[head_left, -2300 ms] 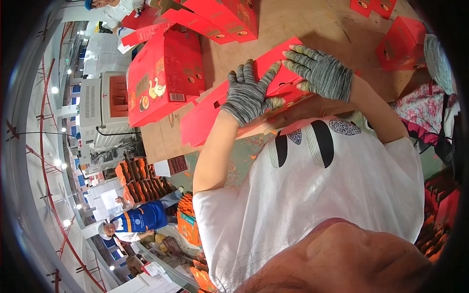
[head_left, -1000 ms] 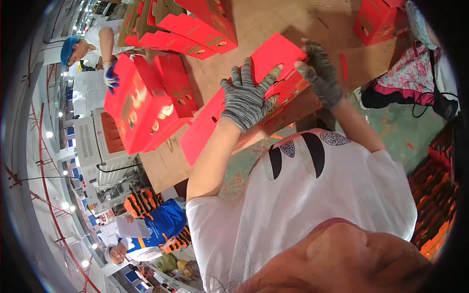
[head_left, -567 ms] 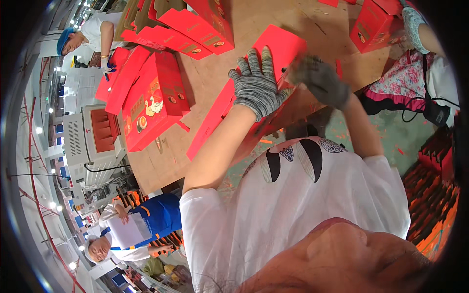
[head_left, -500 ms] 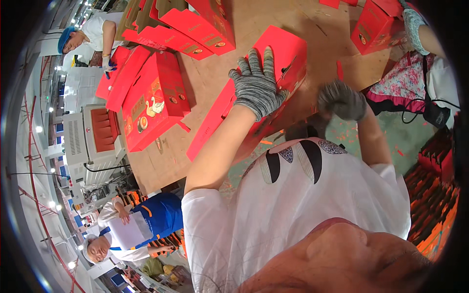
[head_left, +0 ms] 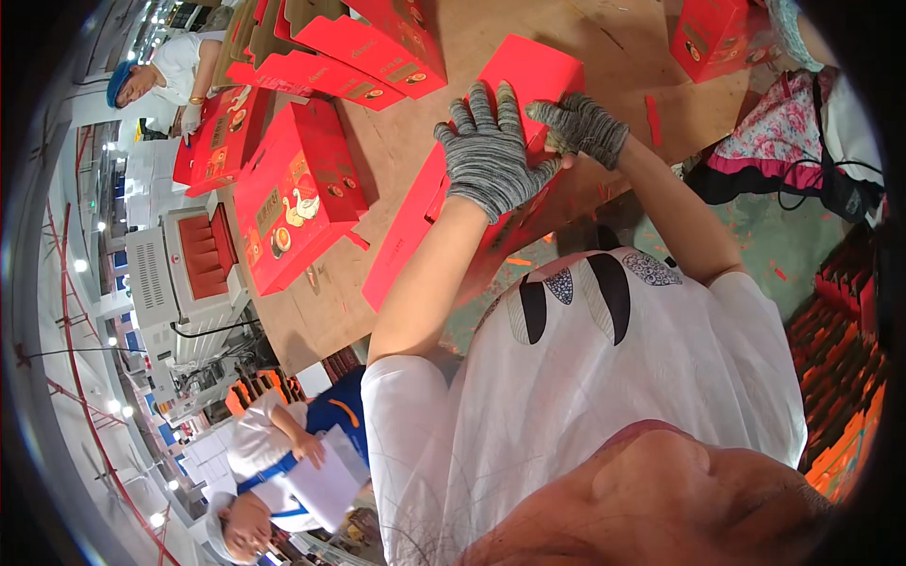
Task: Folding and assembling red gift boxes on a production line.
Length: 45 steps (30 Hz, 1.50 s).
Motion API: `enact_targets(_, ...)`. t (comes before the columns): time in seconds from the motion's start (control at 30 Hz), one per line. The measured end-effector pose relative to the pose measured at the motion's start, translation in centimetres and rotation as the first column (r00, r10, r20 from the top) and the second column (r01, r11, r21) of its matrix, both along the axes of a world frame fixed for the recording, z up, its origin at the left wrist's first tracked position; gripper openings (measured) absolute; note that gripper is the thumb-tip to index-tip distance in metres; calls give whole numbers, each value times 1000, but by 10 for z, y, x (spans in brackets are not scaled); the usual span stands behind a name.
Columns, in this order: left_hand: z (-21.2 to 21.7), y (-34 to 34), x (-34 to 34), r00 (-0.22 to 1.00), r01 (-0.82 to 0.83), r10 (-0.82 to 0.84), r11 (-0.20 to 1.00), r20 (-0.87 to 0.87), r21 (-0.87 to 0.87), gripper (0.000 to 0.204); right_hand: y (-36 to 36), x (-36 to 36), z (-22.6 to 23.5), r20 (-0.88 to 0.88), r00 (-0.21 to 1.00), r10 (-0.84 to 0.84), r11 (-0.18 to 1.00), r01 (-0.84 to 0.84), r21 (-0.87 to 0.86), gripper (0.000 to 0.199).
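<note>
A long red gift box lies slantwise on the wooden table in front of me, close to its edge. My left hand, in a grey striped glove with bare-looking pale fingertips, rests flat on the box with its fingers spread. At the right side of the same box is my right hand, gloved alike. Its fingers are bent and gathered at the box's edge, near the left thumb. The part of the box beneath both hands is hidden.
A finished-looking red box with geese printed on it stands to the left, with open red cartons behind. Another red box is at the far right beside a co-worker's sleeve. Co-workers stand left; a grey machine is nearby.
My right hand has moved left from beyond the table edge onto the box's right side. My left hand stays spread on the box. The co-worker with papers at lower left has come closer.
</note>
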<state>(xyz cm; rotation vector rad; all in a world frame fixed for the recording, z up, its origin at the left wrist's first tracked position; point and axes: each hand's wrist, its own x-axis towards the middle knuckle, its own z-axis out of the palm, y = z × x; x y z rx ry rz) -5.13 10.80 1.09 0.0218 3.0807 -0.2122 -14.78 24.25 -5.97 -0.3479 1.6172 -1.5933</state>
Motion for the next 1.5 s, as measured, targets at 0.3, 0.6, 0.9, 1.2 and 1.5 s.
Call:
enact_targets(0.3,-22,-25,-14,986,28,-17,997,-167,66,80,1,9,4,-120,987,-108,992,115,50,45)
enact_targets(0.6,-15,-19,-19,992,-36,40,998,-117,43,69,-10,14,13,45,983,-177,979,181,-90,38)
enact_targets(0.9,-9,-15,-24,994,-19,24,999,-104,46,84,10,-8,16,388,917,88,961,25,-276,28)
enact_targets(1.2,-5,5,-43,975,-214,217,975,-46,68,81,69,-44,28,-238,953,-189,969,142,-203,20)
enact_targets(1.5,23,-24,-68,976,-217,197,873,91,436,81,21,-31,18,-797,513,-318,941,65,-333,16)
